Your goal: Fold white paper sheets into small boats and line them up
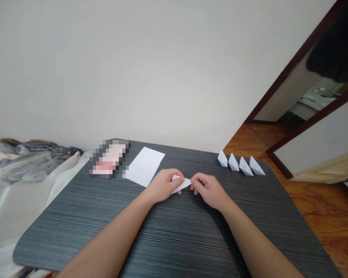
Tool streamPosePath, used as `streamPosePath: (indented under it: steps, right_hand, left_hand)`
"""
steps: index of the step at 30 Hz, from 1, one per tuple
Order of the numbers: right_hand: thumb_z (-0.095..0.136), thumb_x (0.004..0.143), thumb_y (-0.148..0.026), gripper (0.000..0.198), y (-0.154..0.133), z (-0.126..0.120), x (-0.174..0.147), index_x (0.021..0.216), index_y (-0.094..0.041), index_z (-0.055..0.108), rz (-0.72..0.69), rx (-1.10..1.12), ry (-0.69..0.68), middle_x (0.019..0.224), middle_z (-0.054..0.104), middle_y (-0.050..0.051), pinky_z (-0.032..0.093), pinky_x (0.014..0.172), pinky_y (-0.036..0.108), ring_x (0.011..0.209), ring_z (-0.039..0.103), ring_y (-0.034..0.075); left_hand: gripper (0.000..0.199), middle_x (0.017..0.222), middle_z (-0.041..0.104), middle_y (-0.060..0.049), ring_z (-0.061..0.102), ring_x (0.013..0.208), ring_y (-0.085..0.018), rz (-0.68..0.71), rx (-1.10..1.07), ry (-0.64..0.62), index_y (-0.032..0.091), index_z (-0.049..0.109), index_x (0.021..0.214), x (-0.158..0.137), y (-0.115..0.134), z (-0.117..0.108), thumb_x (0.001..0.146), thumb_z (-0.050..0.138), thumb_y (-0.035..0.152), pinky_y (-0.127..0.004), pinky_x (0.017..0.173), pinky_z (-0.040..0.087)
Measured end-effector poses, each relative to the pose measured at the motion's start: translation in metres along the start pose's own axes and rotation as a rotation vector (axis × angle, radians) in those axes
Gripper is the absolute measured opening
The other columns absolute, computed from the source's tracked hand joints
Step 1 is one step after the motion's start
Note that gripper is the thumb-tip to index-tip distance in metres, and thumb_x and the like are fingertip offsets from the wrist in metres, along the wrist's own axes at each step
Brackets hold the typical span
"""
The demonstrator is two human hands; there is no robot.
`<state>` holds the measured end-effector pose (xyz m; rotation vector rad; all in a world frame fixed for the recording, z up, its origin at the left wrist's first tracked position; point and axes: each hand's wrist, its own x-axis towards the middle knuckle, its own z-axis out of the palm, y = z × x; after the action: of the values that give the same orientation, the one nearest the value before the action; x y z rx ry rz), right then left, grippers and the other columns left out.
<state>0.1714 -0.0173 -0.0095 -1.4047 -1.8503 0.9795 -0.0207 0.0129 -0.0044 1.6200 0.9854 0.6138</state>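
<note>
A small piece of folded white paper (182, 184), narrowing to a point on the right, is held above the dark table (174, 239). My left hand (164, 184) grips its wider left part, thumb on top and fingers behind. The thumb and forefinger of my right hand (207, 188) pinch its right tip. Behind my left hand a flat stack or sheet of white paper (145, 165) lies on the table. Several folded white paper boats (233, 162) stand in a row at the back right.
A blurred-out flat object (110, 157) lies at the table's back left. White plastic wrapping and bundled cloth (37, 166) are beside the left edge. A pale wall (162, 77) rises behind the table. To the right are a wooden floor (316, 208) and a doorway.
</note>
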Motion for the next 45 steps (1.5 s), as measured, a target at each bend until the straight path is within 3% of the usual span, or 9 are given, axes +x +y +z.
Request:
streamPosePath:
  steps: [8, 12, 15, 18, 22, 30, 37, 41, 45]
  right_hand:
    - [0.043, 0.089, -0.026, 0.025, 0.004, -0.006, 0.001, 0.069, -0.018, 0.055, -0.01, -0.017, 0.073, 0.057, 0.056, -0.002, 0.041, 0.055, 0.023, 0.054, 0.055, 0.012]
    - [0.042, 0.09, -0.025, 0.024, 0.012, -0.003, 0.004, 0.072, -0.018, 0.056, -0.022, -0.046, 0.107, 0.059, 0.056, -0.001, 0.043, 0.056, 0.025, 0.056, 0.055, 0.013]
    - [0.048, 0.087, -0.023, 0.012, 0.014, 0.0, 0.005, 0.09, -0.019, 0.059, -0.11, -0.105, 0.23, 0.077, 0.061, 0.003, 0.046, 0.064, 0.028, 0.069, 0.058, 0.016]
    - [0.05, 0.085, -0.021, 0.023, 0.014, 0.002, 0.005, 0.107, -0.02, 0.057, -0.198, -0.164, 0.324, 0.103, 0.059, 0.009, 0.049, 0.065, 0.03, 0.085, 0.058, 0.019]
    - [0.051, 0.085, -0.02, 0.024, 0.012, 0.001, 0.005, 0.105, -0.023, 0.063, -0.344, -0.31, 0.363, 0.116, 0.053, 0.01, 0.047, 0.083, 0.04, 0.104, 0.051, 0.024]
    - [0.052, 0.087, -0.023, 0.033, 0.008, 0.003, 0.005, 0.119, -0.022, 0.056, -0.408, -0.416, 0.152, 0.121, 0.058, 0.009, 0.039, 0.097, 0.045, 0.113, 0.049, 0.024]
    - [0.058, 0.083, -0.03, 0.049, 0.002, 0.004, 0.002, 0.129, -0.02, 0.046, -0.382, -0.324, 0.049, 0.127, 0.053, 0.011, 0.037, 0.1, 0.044, 0.118, 0.047, 0.024]
    - [0.059, 0.082, -0.028, 0.046, 0.0, 0.004, -0.002, 0.127, -0.023, 0.049, -0.345, -0.229, 0.05, 0.125, 0.056, 0.008, 0.038, 0.099, 0.043, 0.115, 0.05, 0.024]
    - [0.05, 0.087, -0.024, 0.029, -0.003, 0.005, -0.004, 0.115, -0.023, 0.058, -0.286, -0.111, 0.021, 0.111, 0.063, 0.006, 0.043, 0.09, 0.037, 0.102, 0.058, 0.023]
  left_hand:
    - [0.025, 0.058, 0.062, 0.0, 0.057, 0.049, -0.012, -0.047, -0.219, 0.038, 0.017, 0.053, 0.096, 0.002, 0.0, 0.0, 0.084, 0.049, 0.038, -0.019, 0.044, 0.038]
    - [0.025, 0.056, 0.062, 0.0, 0.054, 0.046, -0.011, -0.056, -0.248, 0.059, 0.017, 0.053, 0.093, 0.004, -0.003, 0.0, 0.084, 0.049, 0.04, -0.018, 0.04, 0.035]
    - [0.025, 0.058, 0.063, -0.001, 0.057, 0.048, -0.013, -0.059, -0.268, 0.086, 0.017, 0.052, 0.093, 0.007, -0.007, 0.001, 0.083, 0.05, 0.04, -0.019, 0.042, 0.038]
    - [0.026, 0.061, 0.064, -0.001, 0.061, 0.052, -0.015, -0.051, -0.274, 0.126, 0.017, 0.051, 0.093, 0.008, -0.012, 0.002, 0.083, 0.05, 0.041, -0.02, 0.043, 0.041]
    - [0.028, 0.064, 0.065, -0.002, 0.064, 0.054, -0.017, -0.033, -0.285, 0.138, 0.017, 0.051, 0.096, 0.009, -0.015, 0.003, 0.083, 0.049, 0.042, -0.021, 0.043, 0.043]
    - [0.033, 0.061, 0.065, -0.003, 0.063, 0.053, -0.016, -0.037, -0.323, 0.152, 0.016, 0.052, 0.102, 0.008, -0.009, 0.001, 0.082, 0.052, 0.043, -0.022, 0.045, 0.045]
    - [0.033, 0.081, 0.066, -0.006, 0.063, 0.063, -0.015, 0.038, -0.345, 0.13, 0.015, 0.056, 0.101, 0.008, -0.005, 0.002, 0.084, 0.048, 0.042, -0.025, 0.055, 0.05]
    - [0.03, 0.076, 0.064, -0.004, 0.061, 0.065, -0.014, 0.11, -0.225, 0.149, 0.015, 0.055, 0.106, 0.007, -0.009, 0.003, 0.082, 0.053, 0.034, -0.027, 0.061, 0.049]
    - [0.024, 0.072, 0.059, -0.001, 0.056, 0.064, -0.013, 0.156, -0.09, 0.199, 0.017, 0.057, 0.1, 0.007, -0.009, 0.002, 0.081, 0.054, 0.031, -0.026, 0.062, 0.046]
